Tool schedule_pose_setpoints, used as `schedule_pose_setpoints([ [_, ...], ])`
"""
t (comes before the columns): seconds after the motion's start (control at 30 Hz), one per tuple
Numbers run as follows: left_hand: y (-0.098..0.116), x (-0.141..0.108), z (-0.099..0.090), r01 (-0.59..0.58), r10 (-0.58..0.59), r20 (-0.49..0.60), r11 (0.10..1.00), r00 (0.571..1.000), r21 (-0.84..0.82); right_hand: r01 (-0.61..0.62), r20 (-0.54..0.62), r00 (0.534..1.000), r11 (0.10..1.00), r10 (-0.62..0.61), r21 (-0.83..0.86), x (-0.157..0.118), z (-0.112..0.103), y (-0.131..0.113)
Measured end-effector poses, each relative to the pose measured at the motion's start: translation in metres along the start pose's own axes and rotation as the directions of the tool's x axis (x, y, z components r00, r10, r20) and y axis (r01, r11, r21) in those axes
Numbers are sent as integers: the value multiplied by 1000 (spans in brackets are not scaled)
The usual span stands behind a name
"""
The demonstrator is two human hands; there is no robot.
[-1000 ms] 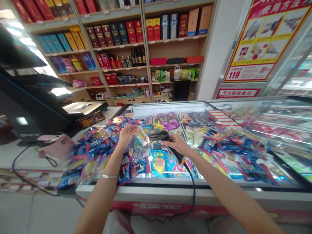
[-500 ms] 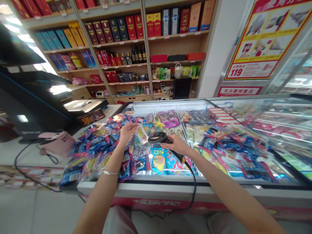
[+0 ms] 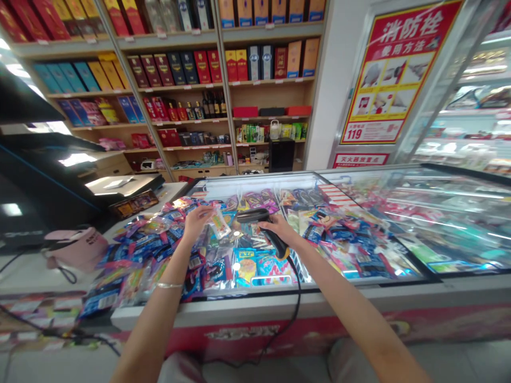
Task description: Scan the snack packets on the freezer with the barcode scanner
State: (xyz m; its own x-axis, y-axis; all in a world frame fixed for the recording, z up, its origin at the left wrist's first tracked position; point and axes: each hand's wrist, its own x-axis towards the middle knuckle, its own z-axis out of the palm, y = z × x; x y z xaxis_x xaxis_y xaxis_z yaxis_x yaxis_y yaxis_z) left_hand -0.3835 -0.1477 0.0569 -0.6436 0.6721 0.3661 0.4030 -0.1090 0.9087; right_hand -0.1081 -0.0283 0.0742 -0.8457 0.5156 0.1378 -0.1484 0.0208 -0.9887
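Note:
My left hand (image 3: 198, 219) pinches the edge of a small clear snack packet (image 3: 220, 223), held up over the glass-topped freezer. My right hand (image 3: 280, 230) is wrapped round the handle of a black barcode scanner (image 3: 255, 215), whose head points left towards the packet, a short gap between them. The scanner's cable hangs down over the freezer's front edge. Left of the scanner, under my left forearm, lies a heap of blue and red snack packets (image 3: 151, 242). More packets (image 3: 359, 239) are to the right of my right hand.
The freezer's front edge (image 3: 255, 306) runs across below my forearms. A pink bag (image 3: 77, 247) and a dark terminal (image 3: 35, 197) stand on the left counter. Behind are shelves (image 3: 181, 85) of boxes and bottles. A red poster (image 3: 393, 74) hangs at the right.
The view has tilted up and turned slightly right. The scanner's head is seen more from the side, now turned towards the packet. Both hands keep their hold.

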Motion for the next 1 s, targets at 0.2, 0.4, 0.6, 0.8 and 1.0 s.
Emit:
schedule_pose_setpoints([
  [0.2, 52, 7, 38, -116, 118, -25, 992, 993, 48, 97, -282, 956, 994, -80, 49, -55, -65, -32],
  [0.4, 88, -6, 145, -112, 122, 103, 989, 987, -99, 139, -567, 820, 989, -81, 59, -120, -149, -42],
  [0.6, 91, -28, 268, -58, 81, 224, 993, 971, -105, 162, -684, 729, 962, 34, 221, -169, -212, -29],
  [0.8, 70, -66, 331, -373, 264, 374, 891, 889, 258, 240, -731, 678, 918, 73, 315, -183, -239, 0],
  [1.0, 55, -86, 334, -364, 151, 454, 826, 878, 431, 221, -764, 635, 921, 115, 322, -180, -247, 16],
])
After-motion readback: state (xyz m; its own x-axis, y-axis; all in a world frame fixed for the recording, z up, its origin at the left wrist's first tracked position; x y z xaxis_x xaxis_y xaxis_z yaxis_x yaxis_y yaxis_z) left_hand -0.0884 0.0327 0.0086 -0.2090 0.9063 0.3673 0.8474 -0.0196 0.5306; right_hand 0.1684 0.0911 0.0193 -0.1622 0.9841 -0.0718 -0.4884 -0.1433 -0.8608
